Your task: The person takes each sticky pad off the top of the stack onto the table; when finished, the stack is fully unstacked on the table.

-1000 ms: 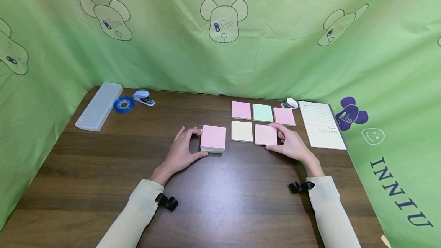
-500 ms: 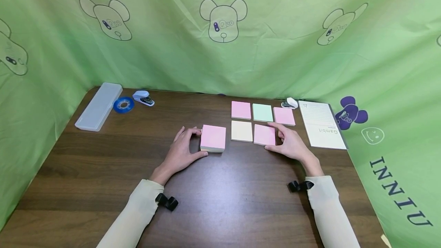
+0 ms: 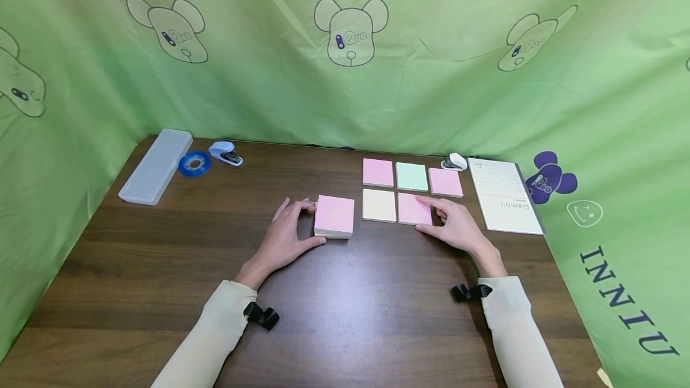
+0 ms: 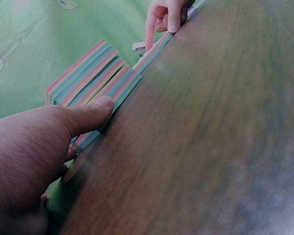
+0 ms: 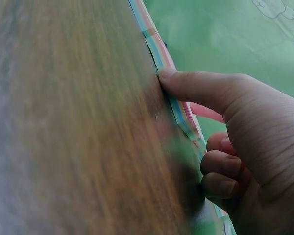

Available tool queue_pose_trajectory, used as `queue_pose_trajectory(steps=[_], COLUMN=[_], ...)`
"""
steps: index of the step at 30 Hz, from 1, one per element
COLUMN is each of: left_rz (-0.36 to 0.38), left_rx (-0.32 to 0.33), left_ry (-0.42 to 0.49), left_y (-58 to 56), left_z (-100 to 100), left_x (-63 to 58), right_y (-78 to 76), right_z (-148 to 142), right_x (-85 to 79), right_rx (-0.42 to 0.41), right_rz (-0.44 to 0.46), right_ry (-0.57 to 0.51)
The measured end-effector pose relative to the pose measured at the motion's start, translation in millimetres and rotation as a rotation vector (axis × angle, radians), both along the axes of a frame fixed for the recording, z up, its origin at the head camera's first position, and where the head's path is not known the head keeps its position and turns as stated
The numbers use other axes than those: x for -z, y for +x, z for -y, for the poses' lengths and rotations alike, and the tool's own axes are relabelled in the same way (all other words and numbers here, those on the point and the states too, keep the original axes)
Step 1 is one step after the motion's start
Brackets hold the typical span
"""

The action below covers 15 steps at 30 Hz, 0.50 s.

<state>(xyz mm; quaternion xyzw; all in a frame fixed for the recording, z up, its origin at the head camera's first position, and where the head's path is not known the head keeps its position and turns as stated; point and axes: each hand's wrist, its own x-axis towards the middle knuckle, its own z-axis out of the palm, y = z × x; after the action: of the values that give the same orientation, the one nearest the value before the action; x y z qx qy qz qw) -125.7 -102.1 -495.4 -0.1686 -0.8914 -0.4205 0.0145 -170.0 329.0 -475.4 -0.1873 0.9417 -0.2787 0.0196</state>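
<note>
A stack of sticky note pads (image 3: 334, 214), pink on top, stands on the table's middle. My left hand (image 3: 283, 238) holds it from the left, thumb at the near edge and fingers at the far side. In the left wrist view the stack (image 4: 88, 78) shows striped edges, the left thumb pressed on them. My right hand (image 3: 458, 226) holds a pink sticky note pad (image 3: 412, 209) flat on the table, thumb at its near edge and index finger at its far edge. That thumb (image 5: 186, 84) touches the pad's striped side in the right wrist view; the other fingers are curled.
A cream pad (image 3: 379, 205) lies left of the held pad. Behind are a pink pad (image 3: 377, 172), a green pad (image 3: 412, 176) and another pink pad (image 3: 445, 182). White stapler (image 3: 454, 162) and notebook (image 3: 504, 196) lie right; blue stapler (image 3: 225, 152), tape (image 3: 194, 163) and case (image 3: 156, 166) left.
The pink pad under my right hand has shifted slightly left and away from me, squaring up beside the cream pad. My right index finger has slid leftward over it. The left hand stays still.
</note>
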Motion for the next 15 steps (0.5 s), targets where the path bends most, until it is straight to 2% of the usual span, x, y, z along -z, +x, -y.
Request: queue_pose_trajectory(steps=[4, 11, 15], left_rz=[0.002, 0.01, 0.001], left_rx=[-0.001, -0.002, -0.002], left_ry=[-0.001, 0.006, 0.006], left_y=[-0.1, 0.7, 0.5], left_z=[0, 0, 0], left_x=[-0.2, -0.4, 0.3], right_y=[-0.5, 0.8, -3.1], right_z=[-2, 0, -6], right_x=[4.2, 1.5, 11.4], right_rx=[-0.014, -0.01, -0.011], right_rz=[-0.047, -0.02, -0.042], right_ry=[-0.016, -0.013, -0.046])
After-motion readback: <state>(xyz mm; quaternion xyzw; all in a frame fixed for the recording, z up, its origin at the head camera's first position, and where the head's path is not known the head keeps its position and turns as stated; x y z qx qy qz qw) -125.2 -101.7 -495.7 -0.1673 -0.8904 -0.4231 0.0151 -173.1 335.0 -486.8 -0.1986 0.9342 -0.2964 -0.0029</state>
